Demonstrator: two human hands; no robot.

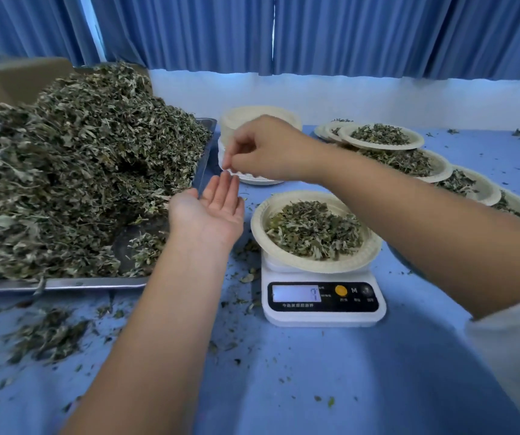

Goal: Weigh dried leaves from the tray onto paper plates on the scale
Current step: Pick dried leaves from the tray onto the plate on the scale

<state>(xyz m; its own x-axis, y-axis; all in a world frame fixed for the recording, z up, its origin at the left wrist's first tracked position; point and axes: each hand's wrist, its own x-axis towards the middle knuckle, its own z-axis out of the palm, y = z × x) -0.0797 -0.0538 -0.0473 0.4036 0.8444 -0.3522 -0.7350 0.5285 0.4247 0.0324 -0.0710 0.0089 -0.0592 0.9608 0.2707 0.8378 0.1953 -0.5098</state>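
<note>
Table (pixel 315 372): covered in blue, running from 6 o'clock to the far wall.
Loose scraps (pixel 48 337): bits of leaf strewn over the cloth at 7 to 8 o'clock, thinner specks elsewhere.
Sleeve (pixel 519 356): pale fabric on the right arm, at 4 o'clock.
Scale (pixel 323 304): white, just right of centre at 5 o'clock, display lit; the reading is too blurred to tell.
Paper plate (pixel 373 248): sits on the scale, overhanging its platform, and holds a shallow heap of leaves (pixel 313 229).
Left hand (pixel 213 211): near centre, palm up, fingers straight and together, holding nothing, between the tray and the scale plate.
Right hand (pixel 268 149): reaches across from 3 o'clock, knuckles up, fingers curled with tips bunched just above the left fingertips; nothing can be made out between them.
Tray (pixel 64 282): metal, filling 9 to 10 o'clock.
Dried leaves (pixel 79 158): a tall grey-green mound covering most of the tray.
Filled plates (pixel 409 145): an overlapping row from 1 to 3 o'clock, each with leaves.
Empty plates (pixel 246 116): a stack at 12 o'clock, partly behind the right hand.
Cardboard box (pixel 10 80): behind the mound at 10 o'clock.
Wall (pixel 378 102): white, at the table's far edge.
Curtains (pixel 378 32): blue, pleated, across the top.
</note>
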